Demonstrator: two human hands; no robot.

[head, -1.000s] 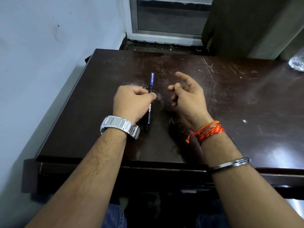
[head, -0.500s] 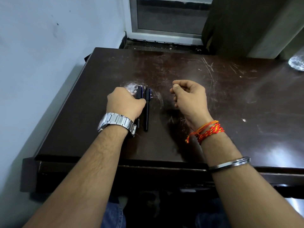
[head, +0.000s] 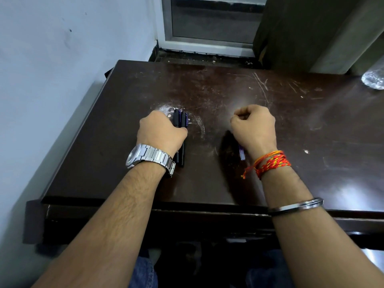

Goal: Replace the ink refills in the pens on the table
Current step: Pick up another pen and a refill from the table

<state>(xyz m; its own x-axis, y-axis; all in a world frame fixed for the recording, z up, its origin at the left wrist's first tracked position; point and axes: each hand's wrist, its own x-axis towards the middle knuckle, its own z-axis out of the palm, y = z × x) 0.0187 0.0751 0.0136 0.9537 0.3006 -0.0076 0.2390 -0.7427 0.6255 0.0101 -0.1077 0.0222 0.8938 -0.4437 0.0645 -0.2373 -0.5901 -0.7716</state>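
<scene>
Left hand covers the middles of both pens. Right hand hides most of a purple piece; whether it holds the piece cannot be determined. Bottle cut off at right edge.

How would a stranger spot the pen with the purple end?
Find the dark table, then the left hand with the watch. Two black pens lie side by side under it; this pen is the right one, purple at its far end.

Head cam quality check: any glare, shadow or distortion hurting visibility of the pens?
Head view: glare patch on the table lower right; the right hand casts a dark shadow half hiding a purple piece; black pens under the left hand blend into dark wood; wide-angle bows the table edges.
</scene>
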